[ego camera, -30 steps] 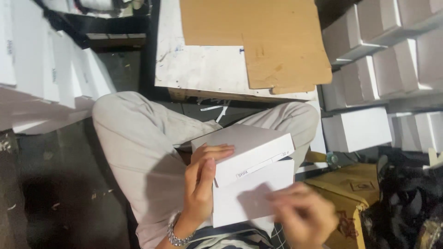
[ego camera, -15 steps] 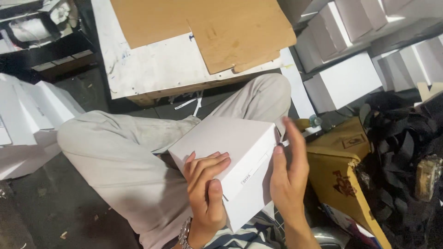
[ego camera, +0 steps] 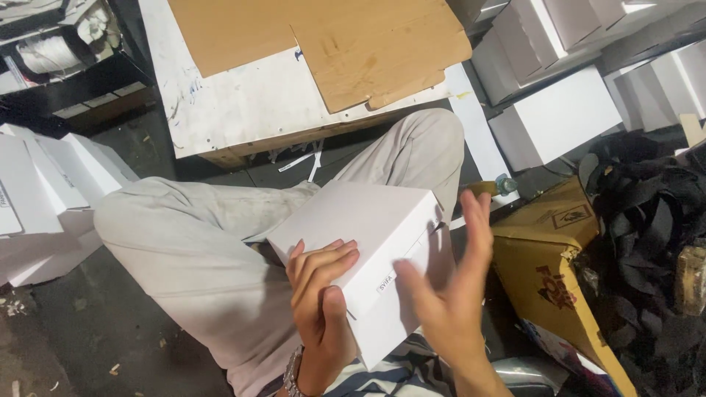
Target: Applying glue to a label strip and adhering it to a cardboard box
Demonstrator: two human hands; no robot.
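White boxes (ego camera: 44, 198) lie stacked at far left. On the lap, the left hand (ego camera: 320, 294) clasps the box (ego camera: 360, 242), fingers on its lid; the right hand (ego camera: 448, 294) hovers open, blurred, perhaps just touching. One-handed, it could tip off the knee. A yellow carton (ego camera: 548, 257) crowds the right.

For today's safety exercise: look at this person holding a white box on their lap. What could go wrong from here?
1. Only the left hand grips the white box; the right hand is open beside it, so the box might slip off the lap.
2. The lid looks only partly seated, so it could shift.
3. Stacked white boxes and a yellow carton crowd the floor, which may cause tripping.
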